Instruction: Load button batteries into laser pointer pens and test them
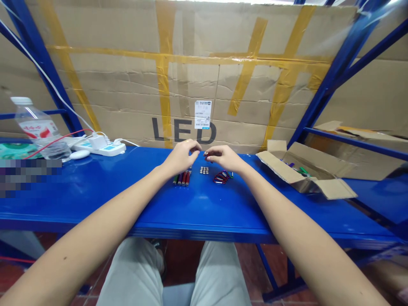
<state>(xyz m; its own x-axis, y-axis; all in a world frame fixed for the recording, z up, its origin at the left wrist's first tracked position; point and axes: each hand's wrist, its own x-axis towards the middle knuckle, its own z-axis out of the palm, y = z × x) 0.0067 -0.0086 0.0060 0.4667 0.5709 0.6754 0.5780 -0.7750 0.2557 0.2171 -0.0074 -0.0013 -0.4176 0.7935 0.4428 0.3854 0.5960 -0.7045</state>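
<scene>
My left hand [182, 156] hovers over the blue shelf [127, 199] with its fingers curled together; what they pinch is too small to make out. My right hand [224, 157] is close beside it, fingers pinched on a tiny dark piece I cannot name. Below the left hand lies a short row of small red and green tubes [182, 178]. A cluster of small silver button cells [204, 170] sits between the hands. Under the right hand lies a pile of red, blue and green clips [222, 177].
An open cardboard box [306, 172] with small coloured parts stands at the right. A white power strip [100, 147] with cables, a white mouse [79, 154] and a water bottle [38, 127] are at the left. A taped cardboard wall [197, 85] closes the back.
</scene>
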